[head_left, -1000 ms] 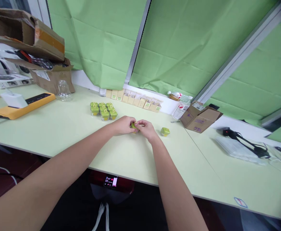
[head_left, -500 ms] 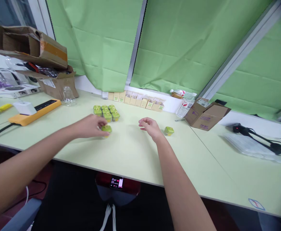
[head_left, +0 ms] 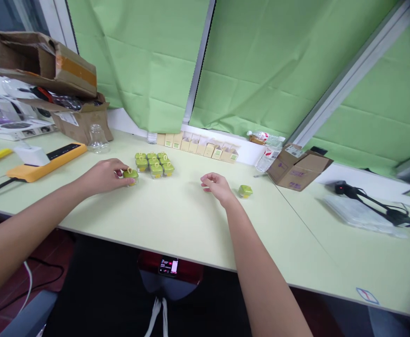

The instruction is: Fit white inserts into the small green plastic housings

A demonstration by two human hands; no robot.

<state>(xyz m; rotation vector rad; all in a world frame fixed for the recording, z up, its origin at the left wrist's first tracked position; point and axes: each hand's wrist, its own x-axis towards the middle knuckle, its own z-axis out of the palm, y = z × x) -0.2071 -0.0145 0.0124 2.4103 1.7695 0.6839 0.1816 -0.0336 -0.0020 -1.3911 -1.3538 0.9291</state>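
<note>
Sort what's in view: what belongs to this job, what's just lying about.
Seemingly part of the job:
held green-lidded container, in the left hand
grouped green-lidded containers
lone green-lidded container near the right hand

Apparently just lying about:
orange power strip
cardboard box at the right
phone

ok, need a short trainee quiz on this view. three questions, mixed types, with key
1. Multiple choice: what does the left hand grip?
A) a phone
B) a green-lidded cup
C) a water bottle
2. True or false: a lone cup stands on the table to the right of the right hand.
3. Fill in: the fabric over the windows is ____ in colour.

Key: 1. B; 2. True; 3. green
</note>
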